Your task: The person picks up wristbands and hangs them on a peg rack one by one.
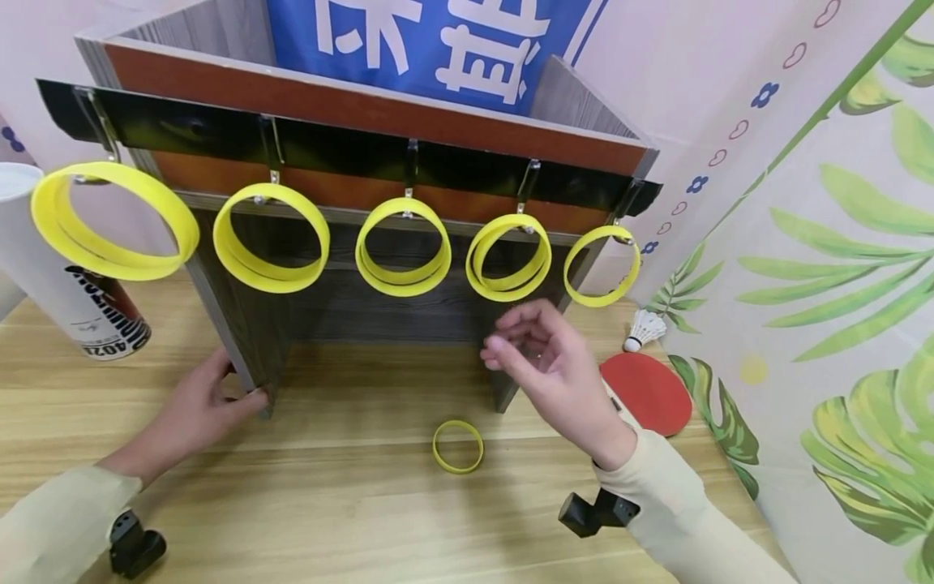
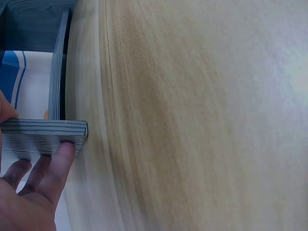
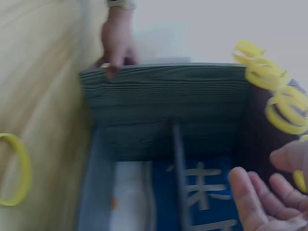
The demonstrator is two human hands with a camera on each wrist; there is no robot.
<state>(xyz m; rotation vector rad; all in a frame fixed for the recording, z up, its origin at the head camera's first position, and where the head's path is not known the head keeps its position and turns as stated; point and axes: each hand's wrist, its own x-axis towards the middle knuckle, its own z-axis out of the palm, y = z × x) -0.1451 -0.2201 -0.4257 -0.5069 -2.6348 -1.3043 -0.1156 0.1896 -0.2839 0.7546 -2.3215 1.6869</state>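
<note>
My left hand [image 1: 191, 410] grips the lower front edge of the grey wooden stand's left side panel [image 2: 43, 127], thumb on one face and fingers on the other. Below the row of hooks, near the right side panel, my right hand [image 1: 550, 369] is raised with loosely bent fingers and holds nothing. Yellow rings [image 1: 403, 280] hang from several metal hooks on a black strip [image 1: 336, 142] across the stand's front. The fourth ring from the left [image 1: 508, 292] is just above my right fingertips. Another yellow ring [image 1: 458, 469] lies flat on the wooden table [image 1: 328, 503].
A white tube with black lettering [image 1: 95, 324] stands left of the stand. To the right lie a red table tennis paddle [image 1: 649, 389] and a shuttlecock [image 1: 645, 329]. A leaf-patterned wall [image 1: 824, 308] borders the table's right side; a blue banner [image 1: 409, 49] hangs behind.
</note>
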